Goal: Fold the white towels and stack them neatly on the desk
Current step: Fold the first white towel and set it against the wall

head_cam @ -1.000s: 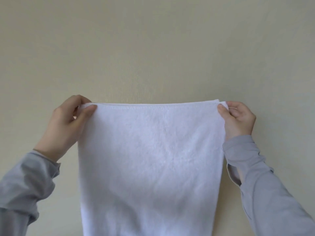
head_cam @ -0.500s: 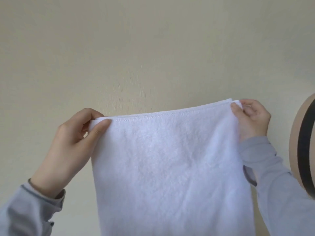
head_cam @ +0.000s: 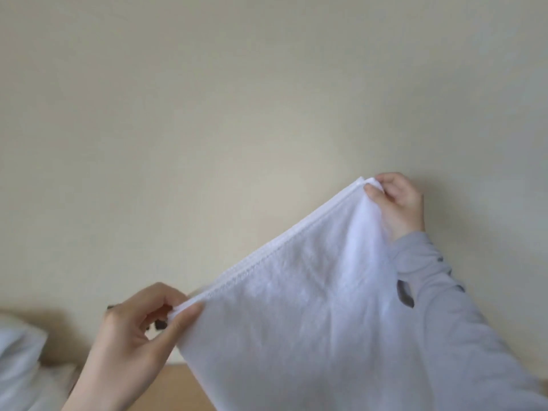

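A white towel point(head_cam: 296, 315) hangs in the air in front of a cream wall, its hemmed top edge slanting up to the right. My left hand point(head_cam: 133, 342) pinches the lower left corner between thumb and fingers. My right hand point(head_cam: 394, 203) pinches the upper right corner, higher and farther away. The towel's lower part runs out of the frame. A strip of the wooden desk point(head_cam: 184, 387) shows below the left hand.
A heap of white cloth point(head_cam: 20, 360), blurred, lies at the left edge on the desk. The plain cream wall point(head_cam: 237, 114) fills the background. Grey sleeves cover both forearms.
The towel's top edge has tilted: my left hand dropped low and my right hand stayed high. The view has swung, so the desk and the white heap at left now show.
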The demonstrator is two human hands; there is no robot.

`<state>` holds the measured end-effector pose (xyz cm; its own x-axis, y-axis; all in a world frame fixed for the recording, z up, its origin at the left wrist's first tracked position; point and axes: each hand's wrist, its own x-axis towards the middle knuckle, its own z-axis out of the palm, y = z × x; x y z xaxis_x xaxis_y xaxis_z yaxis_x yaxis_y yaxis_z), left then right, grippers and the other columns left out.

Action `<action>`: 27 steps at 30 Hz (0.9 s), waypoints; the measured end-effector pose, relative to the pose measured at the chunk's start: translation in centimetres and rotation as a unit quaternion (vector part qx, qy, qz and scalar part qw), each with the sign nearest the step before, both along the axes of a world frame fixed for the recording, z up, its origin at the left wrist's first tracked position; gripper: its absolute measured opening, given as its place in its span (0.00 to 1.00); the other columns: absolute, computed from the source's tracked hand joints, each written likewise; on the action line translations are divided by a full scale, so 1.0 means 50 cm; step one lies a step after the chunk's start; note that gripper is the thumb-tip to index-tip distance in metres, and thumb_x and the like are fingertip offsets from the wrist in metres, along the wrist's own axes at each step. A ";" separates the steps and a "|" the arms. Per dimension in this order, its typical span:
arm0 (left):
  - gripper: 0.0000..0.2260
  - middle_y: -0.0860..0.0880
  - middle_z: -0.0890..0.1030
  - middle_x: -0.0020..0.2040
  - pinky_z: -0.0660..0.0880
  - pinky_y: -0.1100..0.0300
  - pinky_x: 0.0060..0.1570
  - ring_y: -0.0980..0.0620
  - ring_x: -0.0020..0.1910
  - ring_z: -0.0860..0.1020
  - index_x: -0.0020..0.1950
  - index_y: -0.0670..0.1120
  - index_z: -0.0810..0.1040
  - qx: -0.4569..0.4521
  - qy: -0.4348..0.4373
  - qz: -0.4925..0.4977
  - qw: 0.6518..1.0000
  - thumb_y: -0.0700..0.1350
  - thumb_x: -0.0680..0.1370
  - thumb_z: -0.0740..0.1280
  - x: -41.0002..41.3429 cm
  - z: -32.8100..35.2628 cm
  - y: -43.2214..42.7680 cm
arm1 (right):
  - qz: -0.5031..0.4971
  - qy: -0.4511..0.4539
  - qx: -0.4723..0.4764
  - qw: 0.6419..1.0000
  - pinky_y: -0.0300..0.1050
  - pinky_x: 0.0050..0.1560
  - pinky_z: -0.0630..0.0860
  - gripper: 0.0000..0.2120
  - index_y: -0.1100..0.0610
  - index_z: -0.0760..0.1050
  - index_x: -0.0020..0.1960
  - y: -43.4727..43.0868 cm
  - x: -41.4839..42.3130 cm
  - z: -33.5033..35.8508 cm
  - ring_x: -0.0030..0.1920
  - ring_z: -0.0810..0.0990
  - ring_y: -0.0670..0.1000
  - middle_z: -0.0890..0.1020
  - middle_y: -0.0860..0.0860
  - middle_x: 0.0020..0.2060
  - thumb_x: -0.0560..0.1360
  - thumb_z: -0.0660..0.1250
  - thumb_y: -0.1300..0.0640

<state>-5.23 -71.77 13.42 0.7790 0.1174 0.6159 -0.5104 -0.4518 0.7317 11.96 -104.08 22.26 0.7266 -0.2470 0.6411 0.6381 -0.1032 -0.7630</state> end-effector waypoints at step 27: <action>0.11 0.50 0.73 0.28 0.65 0.62 0.34 0.49 0.32 0.68 0.31 0.44 0.77 -0.118 0.506 0.315 0.794 0.42 0.74 0.69 -0.327 -0.681 0.398 | 0.236 0.305 -0.408 0.828 0.42 0.43 0.74 0.02 0.56 0.75 0.42 0.874 0.015 -0.797 0.41 0.77 0.53 0.79 0.49 0.37 0.70 0.68 0.58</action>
<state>-21.59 -51.90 -20.61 0.6013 0.7001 -0.3851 0.6658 -0.1726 0.7259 12.72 -60.41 -17.58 0.8685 0.4911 -0.0674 0.2757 -0.5916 -0.7577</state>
